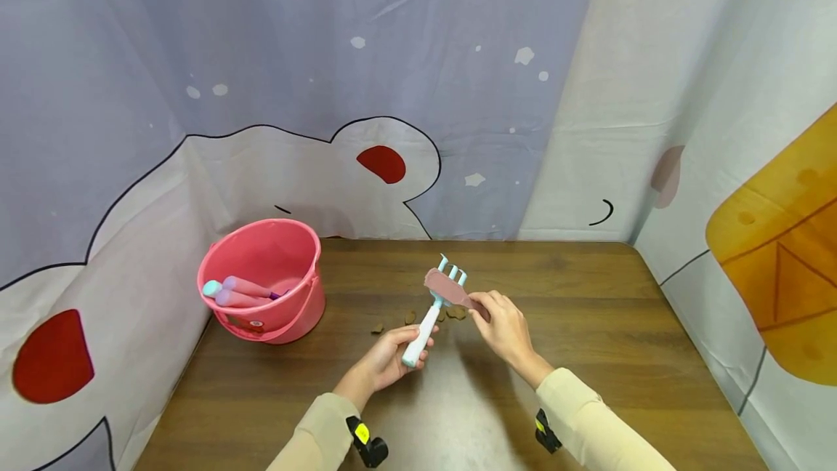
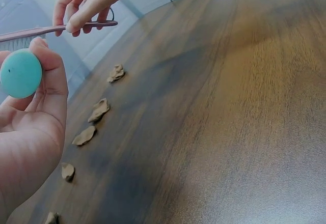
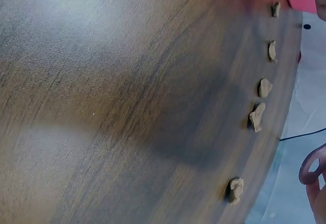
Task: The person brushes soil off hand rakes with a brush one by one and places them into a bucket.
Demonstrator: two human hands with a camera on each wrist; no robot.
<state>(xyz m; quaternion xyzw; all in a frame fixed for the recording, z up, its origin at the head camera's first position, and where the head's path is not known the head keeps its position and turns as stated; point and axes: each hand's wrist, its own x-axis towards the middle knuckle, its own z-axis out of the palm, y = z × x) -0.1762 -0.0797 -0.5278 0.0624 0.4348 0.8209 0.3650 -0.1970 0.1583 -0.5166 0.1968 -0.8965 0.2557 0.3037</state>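
Note:
My left hand (image 1: pixel 386 360) grips the white handle of a small toy hand rake (image 1: pixel 425 329), its light blue prongs pointing up and away. A teal cap (image 2: pixel 21 74) forms the handle's end in the left wrist view. By its handle, my right hand (image 1: pixel 505 327) pinches a pink brush (image 1: pixel 447 286); the brush's head lies across the rake's prongs in the head view. Pale bristles (image 2: pixel 18 43) face down under the brush, and its handle ends in a loop (image 3: pixel 308 169). Below both hands, several brown clumps (image 1: pixel 455 312) lie in a row on the wooden table (image 1: pixel 575 296).
At the left of the table stands a pink bucket (image 1: pixel 310 311) with several pastel-handled tools (image 1: pixel 242 296) leaning inside. A printed cloth (image 1: pixel 392 35) hangs behind and along both sides of the table. Both wrists carry black camera mounts (image 1: pixel 368 443).

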